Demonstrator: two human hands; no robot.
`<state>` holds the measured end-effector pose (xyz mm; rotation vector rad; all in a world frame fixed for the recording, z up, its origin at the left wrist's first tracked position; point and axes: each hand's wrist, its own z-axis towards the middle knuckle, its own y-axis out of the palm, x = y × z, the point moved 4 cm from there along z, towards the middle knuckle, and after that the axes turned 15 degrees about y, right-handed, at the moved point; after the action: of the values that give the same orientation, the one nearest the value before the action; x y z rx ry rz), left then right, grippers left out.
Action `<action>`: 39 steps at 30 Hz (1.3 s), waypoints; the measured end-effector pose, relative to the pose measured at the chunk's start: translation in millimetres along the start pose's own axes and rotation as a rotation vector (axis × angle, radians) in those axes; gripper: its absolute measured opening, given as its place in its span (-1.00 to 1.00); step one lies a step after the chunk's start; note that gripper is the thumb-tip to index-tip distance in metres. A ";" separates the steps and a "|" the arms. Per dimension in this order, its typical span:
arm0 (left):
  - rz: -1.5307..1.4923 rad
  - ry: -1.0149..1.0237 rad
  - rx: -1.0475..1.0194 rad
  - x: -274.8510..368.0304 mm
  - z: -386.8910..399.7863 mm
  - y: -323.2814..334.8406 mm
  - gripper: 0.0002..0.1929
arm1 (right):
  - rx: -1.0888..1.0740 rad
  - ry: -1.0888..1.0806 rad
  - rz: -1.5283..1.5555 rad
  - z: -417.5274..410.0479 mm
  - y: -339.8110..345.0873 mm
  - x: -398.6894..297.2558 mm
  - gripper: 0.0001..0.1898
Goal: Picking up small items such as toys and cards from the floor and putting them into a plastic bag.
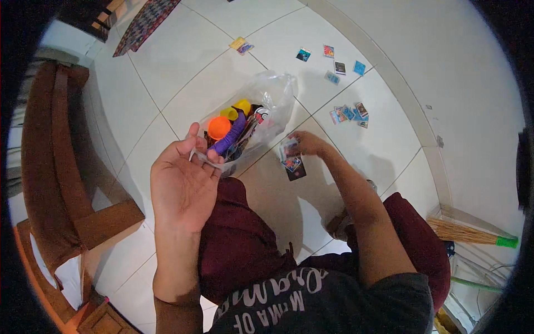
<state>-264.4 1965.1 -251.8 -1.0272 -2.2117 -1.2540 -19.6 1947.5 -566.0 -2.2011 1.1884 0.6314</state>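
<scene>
My left hand [183, 185] is palm up, its fingers hooked on the near rim of a clear plastic bag [279, 89]. Inside the bag lie an orange plastic cup [219, 127], yellow plastic pieces [242, 106], a long purple object [233, 134] and a round red-and-white item [262, 115]; other contents are hard to make out. To the right of the bag, my right hand [311, 144] pinches some blurred cards [288, 149] low over the floor. Just below them, a colourful card [290, 164] overlaps a dark one [297, 173] on the tiles.
Several overlapping picture cards [347, 113] lie right of my right hand. More are scattered farther off, among them a teal card [303, 54] and a yellow one [241, 45]. A brown cushioned wooden seat [41, 167] stands left; a stick broom [467, 231] rests by the right wall.
</scene>
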 end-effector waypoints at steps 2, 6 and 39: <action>0.001 0.005 0.008 -0.2 -0.1 -2.2 -0.58 | 0.166 -0.001 -0.240 -19.9 23.9 1.9 -0.27; -0.010 -0.005 -0.026 -1.4 1.3 -0.8 -0.60 | 0.535 -0.072 -0.726 -66.1 47.0 -10.0 -0.20; 0.034 0.065 0.002 -7.0 0.4 3.3 -0.77 | -0.054 -0.520 0.272 -103.7 -42.1 -222.9 -0.68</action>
<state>-257.3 1963.7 -254.7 -1.0051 -2.1374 -1.2522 -79.9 2030.6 -338.7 -1.7620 1.1958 1.2686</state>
